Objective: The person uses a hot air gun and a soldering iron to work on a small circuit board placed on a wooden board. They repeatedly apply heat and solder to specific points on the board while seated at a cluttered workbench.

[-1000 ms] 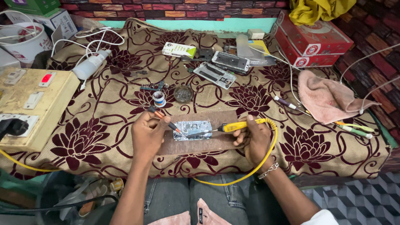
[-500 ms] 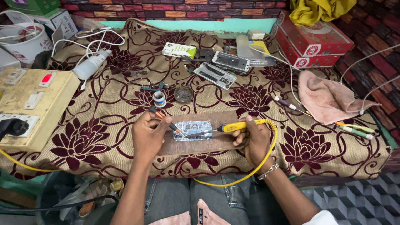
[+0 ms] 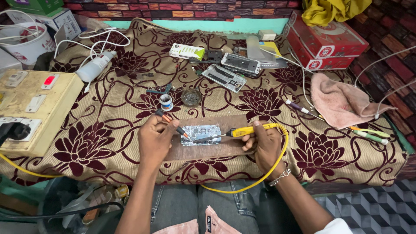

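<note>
Head view, looking down on a workbench. One circuit board [image 3: 200, 134], silvery and rectangular, lies flat on one dark wooden slab [image 3: 203, 147] at the near edge of a table draped in a flowered cloth [image 3: 99, 138]. The board's long axis runs left to right, and it sits between the two hands, slightly closer to the left one. The left hand [image 3: 156, 139] grips a thin orange-handled tool [image 3: 171, 123], apparently tweezers, whose tip meets the board's left edge. The right hand [image 3: 265, 145] is closed around one yellow-handled soldering iron [image 3: 234, 132]; its dark tip lies across the board's right half, pointing left. One yellow coiled cord [image 3: 260, 177] loops from the iron's handle under the right wrist.

Beyond the slab stand one small pot [image 3: 165, 102] and one round dark dish [image 3: 191, 97]. Farther back lie two opened phones [image 3: 232, 71], one green-and-white carton [image 3: 187, 52] and one white bottle [image 3: 95, 67]. A yellowed switchboard [image 3: 34, 108] occupies the left edge; two red boxes [image 3: 325, 43], stacked, and one pink rag [image 3: 342, 106] occupy the right.
</note>
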